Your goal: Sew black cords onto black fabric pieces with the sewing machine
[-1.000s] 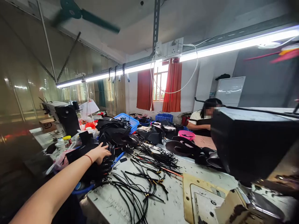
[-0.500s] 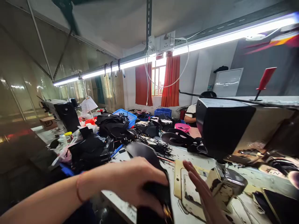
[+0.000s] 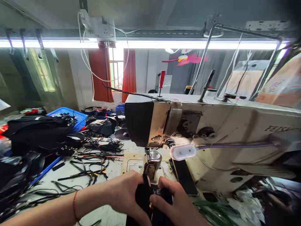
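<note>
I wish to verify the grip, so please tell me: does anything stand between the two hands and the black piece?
Nothing visible does: the left hand and right hand both touch the black piece directly. The shiny metal fitting is beyond it, not between.

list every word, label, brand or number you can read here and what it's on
"FEIS", with the ending too blurred to read: on the arm of the sewing machine.
Lettering on the wrapped package at far right: too blurred to read.
Pale lettering on the black piece held by the left hand and right hand: too small to read surely.
No numbers I can make out.
</note>
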Action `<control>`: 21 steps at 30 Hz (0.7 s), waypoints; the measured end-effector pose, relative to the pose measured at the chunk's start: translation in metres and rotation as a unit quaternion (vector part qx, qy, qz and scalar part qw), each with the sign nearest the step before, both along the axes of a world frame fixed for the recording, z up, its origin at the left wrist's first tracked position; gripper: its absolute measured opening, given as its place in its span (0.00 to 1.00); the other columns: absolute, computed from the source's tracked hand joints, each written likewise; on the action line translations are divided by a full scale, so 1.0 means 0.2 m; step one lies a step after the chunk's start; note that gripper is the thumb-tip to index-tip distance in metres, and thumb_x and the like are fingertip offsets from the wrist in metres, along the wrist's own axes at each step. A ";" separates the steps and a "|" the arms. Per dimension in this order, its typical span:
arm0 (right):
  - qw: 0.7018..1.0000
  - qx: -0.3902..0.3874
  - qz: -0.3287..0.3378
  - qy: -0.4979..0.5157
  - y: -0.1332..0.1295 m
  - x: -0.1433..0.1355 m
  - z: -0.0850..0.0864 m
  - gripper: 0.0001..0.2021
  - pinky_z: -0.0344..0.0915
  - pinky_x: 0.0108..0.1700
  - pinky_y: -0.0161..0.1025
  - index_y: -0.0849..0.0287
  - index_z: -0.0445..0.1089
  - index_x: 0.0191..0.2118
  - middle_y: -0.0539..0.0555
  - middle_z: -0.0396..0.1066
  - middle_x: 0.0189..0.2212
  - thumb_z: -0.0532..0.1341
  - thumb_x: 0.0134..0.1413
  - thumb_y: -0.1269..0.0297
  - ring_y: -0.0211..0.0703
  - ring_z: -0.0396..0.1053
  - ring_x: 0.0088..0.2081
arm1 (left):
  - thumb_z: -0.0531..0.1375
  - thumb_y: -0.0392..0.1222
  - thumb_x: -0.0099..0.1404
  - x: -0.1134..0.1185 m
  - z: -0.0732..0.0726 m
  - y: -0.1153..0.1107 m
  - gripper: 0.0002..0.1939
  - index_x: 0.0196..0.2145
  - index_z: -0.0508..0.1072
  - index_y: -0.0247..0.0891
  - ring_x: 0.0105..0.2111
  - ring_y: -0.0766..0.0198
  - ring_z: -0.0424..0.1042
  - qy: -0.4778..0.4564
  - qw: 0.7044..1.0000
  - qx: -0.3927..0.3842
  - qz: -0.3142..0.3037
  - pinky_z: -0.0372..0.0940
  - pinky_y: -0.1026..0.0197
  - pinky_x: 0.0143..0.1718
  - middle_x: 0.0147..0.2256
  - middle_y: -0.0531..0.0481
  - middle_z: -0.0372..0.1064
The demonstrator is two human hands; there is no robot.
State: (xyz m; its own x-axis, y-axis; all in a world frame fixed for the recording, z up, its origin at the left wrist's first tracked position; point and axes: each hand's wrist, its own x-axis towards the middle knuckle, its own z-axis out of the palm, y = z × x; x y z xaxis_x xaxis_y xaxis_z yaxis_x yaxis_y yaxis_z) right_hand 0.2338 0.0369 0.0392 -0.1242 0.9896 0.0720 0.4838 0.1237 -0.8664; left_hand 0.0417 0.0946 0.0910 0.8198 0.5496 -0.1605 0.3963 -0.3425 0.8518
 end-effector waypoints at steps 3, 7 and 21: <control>0.997 -0.007 0.023 0.069 0.05 0.05 0.02 0.21 0.57 0.35 0.36 0.58 0.66 0.30 0.49 0.64 0.26 0.60 0.51 0.43 0.41 0.62 0.31 | 0.77 0.53 0.30 0.05 0.00 0.05 0.32 0.34 0.76 0.39 0.28 0.67 0.62 0.021 0.999 -0.036 0.011 0.58 0.69 0.26 0.27 0.60 0.66; 0.984 -0.080 0.083 0.137 0.08 0.07 0.03 0.19 0.59 0.36 0.36 0.59 0.71 0.36 0.49 0.69 0.31 0.69 0.40 0.52 0.43 0.64 0.35 | 0.76 0.44 0.31 0.11 -0.09 0.12 0.32 0.38 0.77 0.41 0.33 0.63 0.68 0.014 0.999 0.002 0.046 0.61 0.67 0.31 0.33 0.59 0.73; 0.982 0.087 -0.092 0.140 0.49 0.31 -0.19 0.24 0.65 0.54 0.52 0.56 0.74 0.32 0.56 0.75 0.35 0.65 0.46 0.38 0.54 0.70 0.44 | 0.75 0.43 0.41 0.22 -0.15 0.48 0.31 0.46 0.77 0.43 0.57 0.53 0.65 -0.109 0.987 -0.080 0.088 0.54 0.55 0.61 0.53 0.51 0.72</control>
State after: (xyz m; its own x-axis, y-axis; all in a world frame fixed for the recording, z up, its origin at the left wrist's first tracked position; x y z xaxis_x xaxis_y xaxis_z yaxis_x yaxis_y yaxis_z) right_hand 0.2955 0.1349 0.0010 0.1047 0.9633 0.2473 0.2571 0.2140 -0.9424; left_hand 0.0859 0.1912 0.0603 0.7388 0.6682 -0.0873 0.2388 -0.1384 0.9611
